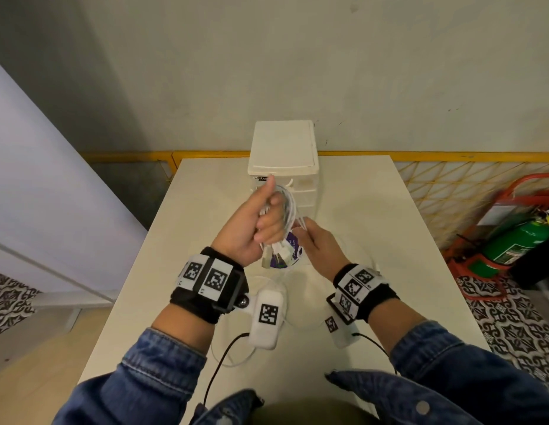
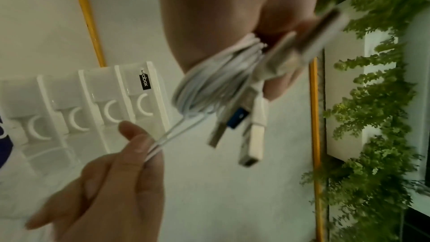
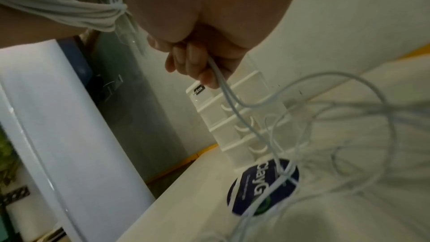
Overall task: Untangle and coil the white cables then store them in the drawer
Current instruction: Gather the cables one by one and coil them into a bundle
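Head view shows the left hand (image 1: 257, 223) gripping a coiled bundle of thin white cables (image 1: 286, 207) upright before the white plastic drawer unit (image 1: 284, 154); the right hand (image 1: 320, 244) pinches loose strands. Only the left wrist view shows the metal USB plugs (image 2: 242, 128) hanging downward.

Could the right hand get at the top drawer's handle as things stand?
Probably not yet. The right hand pinches loose cable strands, and the left hand holds the coiled cables right in front of the drawer unit, partly covering the top handle.
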Demonstrator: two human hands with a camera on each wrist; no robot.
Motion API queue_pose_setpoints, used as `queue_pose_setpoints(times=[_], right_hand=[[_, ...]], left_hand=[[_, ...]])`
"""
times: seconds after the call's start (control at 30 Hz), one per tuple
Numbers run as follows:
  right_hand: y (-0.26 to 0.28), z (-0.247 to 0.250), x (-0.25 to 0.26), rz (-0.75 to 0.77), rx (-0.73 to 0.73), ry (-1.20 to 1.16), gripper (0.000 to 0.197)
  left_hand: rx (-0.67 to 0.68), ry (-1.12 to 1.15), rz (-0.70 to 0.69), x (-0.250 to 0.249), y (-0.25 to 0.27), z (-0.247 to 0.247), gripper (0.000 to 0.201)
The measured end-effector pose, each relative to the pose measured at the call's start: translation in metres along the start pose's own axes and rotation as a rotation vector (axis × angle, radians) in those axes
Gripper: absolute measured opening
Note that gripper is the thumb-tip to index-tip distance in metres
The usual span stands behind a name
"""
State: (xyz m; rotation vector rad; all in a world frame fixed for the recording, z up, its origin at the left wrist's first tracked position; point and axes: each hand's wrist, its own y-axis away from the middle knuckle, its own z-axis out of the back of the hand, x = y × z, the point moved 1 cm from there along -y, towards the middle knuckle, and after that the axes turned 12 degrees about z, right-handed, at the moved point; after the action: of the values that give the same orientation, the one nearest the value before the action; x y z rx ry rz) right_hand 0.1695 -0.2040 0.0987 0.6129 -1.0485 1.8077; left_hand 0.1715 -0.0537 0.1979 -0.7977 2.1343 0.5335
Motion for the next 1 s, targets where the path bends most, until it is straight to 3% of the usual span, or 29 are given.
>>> queue_pose_setpoints(times=[0.07, 0.2, 0.3, 0.43, 0.63, 0.73, 0.83, 0.9, 1.0], right_hand=[[0.006, -0.008, -0.003, -0.042, 0.004, -0.033, 0.018], [0.017, -0.017, -0.010, -0.146, 0.098, -0.049, 0.027], [0.024, -0.019, -0.016, -0.195, 0.159, -0.044, 0.026], [0.021, -0.021, -0.006, -0.156, 0.234, -0.076, 0.024], [0.018, -0.026, 0.004, 0.112, 0.328, 0.019, 0.034], [0.011, -0.021, 0.015, 0.192, 0.273, 0.027, 0.031], [0.001, -0.013, 0.027, 0.280, 0.172, -0.010, 0.030], [-0.004, -0.005, 0.034, 0.292, 0.110, 0.005, 0.022], [-0.011, 0.009, 0.040, 0.211, 0.066, -0.015, 0.007]], left_hand=[[-0.041, 0.103, -0.087, -0.002, -0.001, 0.002, 0.041], [-0.076, 0.325, -0.254, -0.016, -0.003, 0.012, 0.043], [-0.189, 0.352, -0.355, -0.027, -0.006, 0.017, 0.043], [-0.514, 0.183, -0.457, -0.028, -0.008, 0.018, 0.044], [-0.805, -0.161, -0.535, -0.022, -0.008, 0.024, 0.033], [-0.913, -0.484, -0.478, -0.013, -0.011, 0.035, 0.022], [-0.938, -0.936, -0.256, -0.001, -0.014, 0.049, 0.041], [-0.852, -1.067, -0.104, 0.007, -0.012, 0.052, 0.051], [-0.603, -0.957, 0.090, 0.018, -0.005, 0.047, 0.055]])
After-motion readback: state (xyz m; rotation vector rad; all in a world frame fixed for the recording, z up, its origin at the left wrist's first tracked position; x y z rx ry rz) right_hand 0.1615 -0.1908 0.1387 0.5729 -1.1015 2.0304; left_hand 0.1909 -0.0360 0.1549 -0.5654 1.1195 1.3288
